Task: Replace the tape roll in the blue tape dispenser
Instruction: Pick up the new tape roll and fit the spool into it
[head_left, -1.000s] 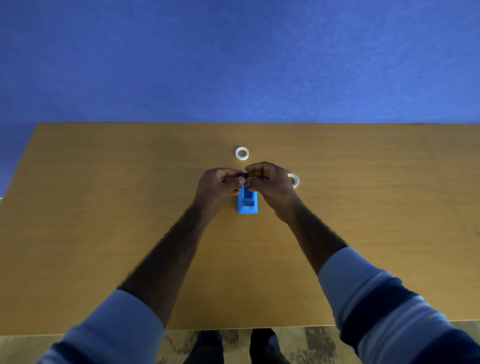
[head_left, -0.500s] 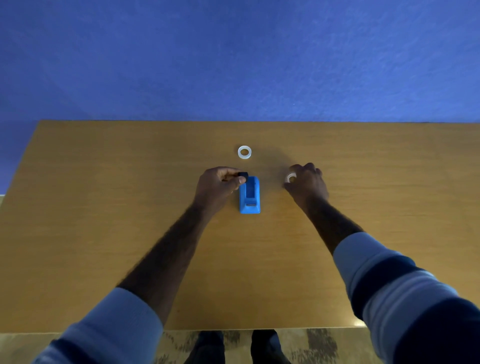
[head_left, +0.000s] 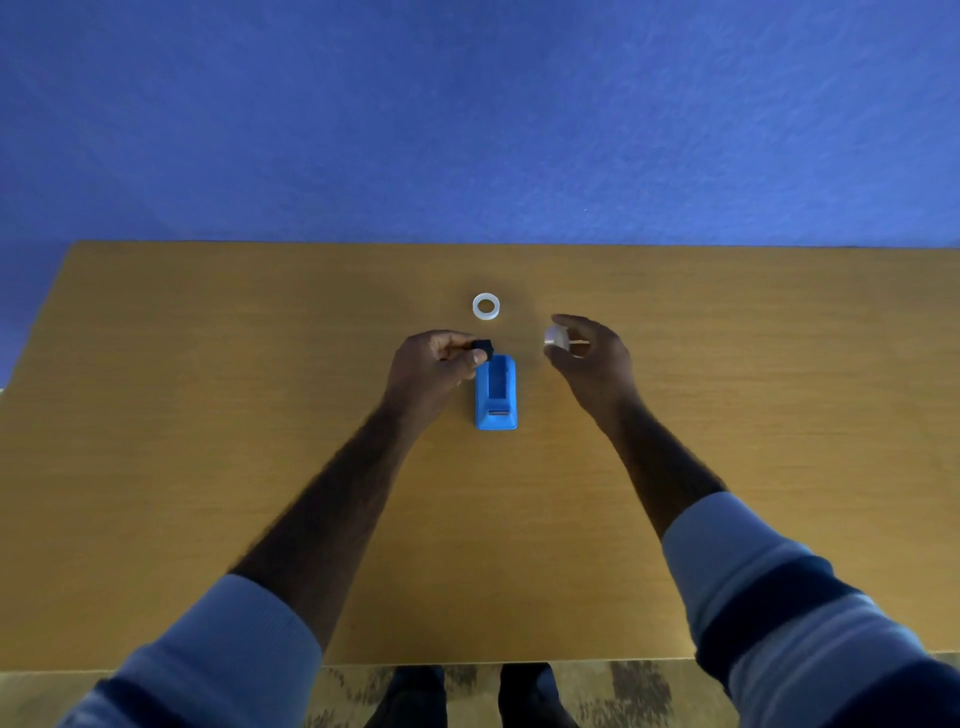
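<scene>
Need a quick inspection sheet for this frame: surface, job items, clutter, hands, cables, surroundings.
Surface: wooden table, bare apart from the job's things.
Job's things: blue tape dispenser at the table's centre, its roll bay empty; black spindle and one tape roll held in the hands; second tape roll lying flat beyond the dispenser.
Clutter: nothing seen.
Hands: left hand pinches the spindle beside the dispenser; right hand holds a tape roll lifted off the table.
Cables: nothing seen.
Surroundings: blue wall behind; patterned floor below the near edge.
</scene>
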